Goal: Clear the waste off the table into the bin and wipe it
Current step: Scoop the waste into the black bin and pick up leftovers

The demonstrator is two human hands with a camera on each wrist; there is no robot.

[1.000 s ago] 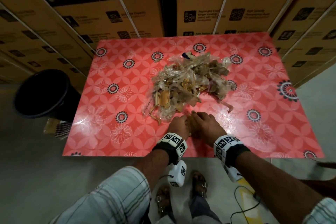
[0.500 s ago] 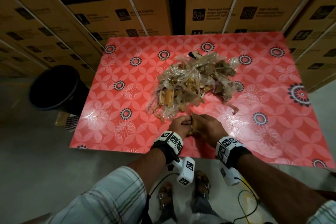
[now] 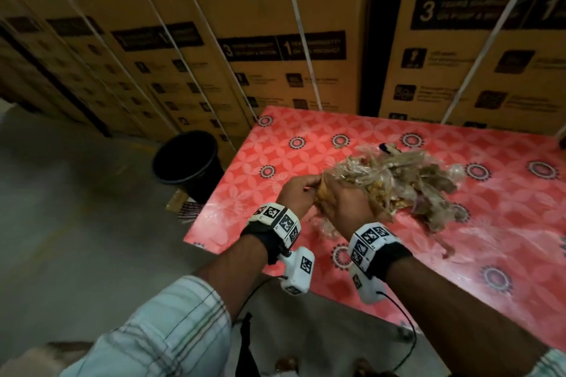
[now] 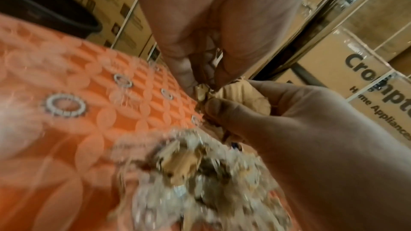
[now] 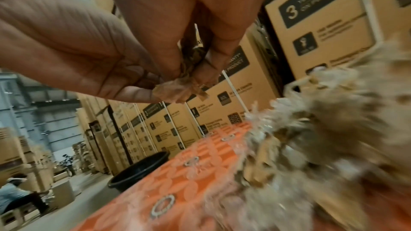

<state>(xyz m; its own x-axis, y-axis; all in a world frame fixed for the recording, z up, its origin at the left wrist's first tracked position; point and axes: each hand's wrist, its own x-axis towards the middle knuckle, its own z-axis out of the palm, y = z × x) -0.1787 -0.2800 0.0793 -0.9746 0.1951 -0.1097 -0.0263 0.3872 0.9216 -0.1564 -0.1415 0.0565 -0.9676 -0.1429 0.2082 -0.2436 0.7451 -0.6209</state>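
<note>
Both hands, left hand (image 3: 298,193) and right hand (image 3: 344,203), clutch a clump of waste (image 3: 398,180) lifted at the pile's near-left edge. Most waste lies mid-surface (image 3: 505,223); the bin (image 3: 186,162) stands on the floor off its left side, and wiping looks unstarted.

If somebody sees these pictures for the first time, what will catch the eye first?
Most likely the heap of waste on the red flowered table, with the left hand and right hand gripping its near edge. Next, the black bin on the floor left of the table.

2 white wrist cams (image 3: 296,271) w/ black-white marker tags on black straps; thin black cable (image 3: 409,337); pale plaid sleeves (image 3: 165,327); sandals.
</note>
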